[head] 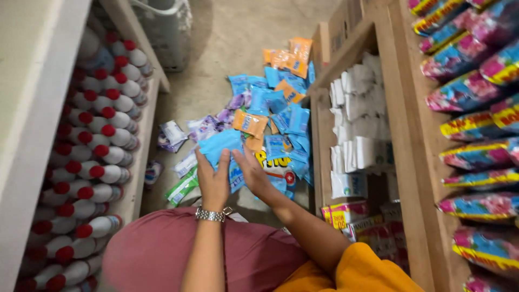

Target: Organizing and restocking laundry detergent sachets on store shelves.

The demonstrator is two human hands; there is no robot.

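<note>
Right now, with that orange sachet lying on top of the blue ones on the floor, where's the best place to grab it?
Probably the near short edge of the orange sachet, pinched from above. It lies flat on the blue sachets, so its edge is exposed and nothing covers it. The right hand is closest; both it and the left hand are on a blue packet.

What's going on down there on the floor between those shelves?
A person crouches in a narrow shop aisle, both hands on a blue packet. The left hand, with a metal wristwatch, grips its lower edge; the right hand touches it from the side. More blue and orange sachets lie heaped on the floor ahead. White bottles with red caps fill the left shelf; white packets sit on the right one.
</note>
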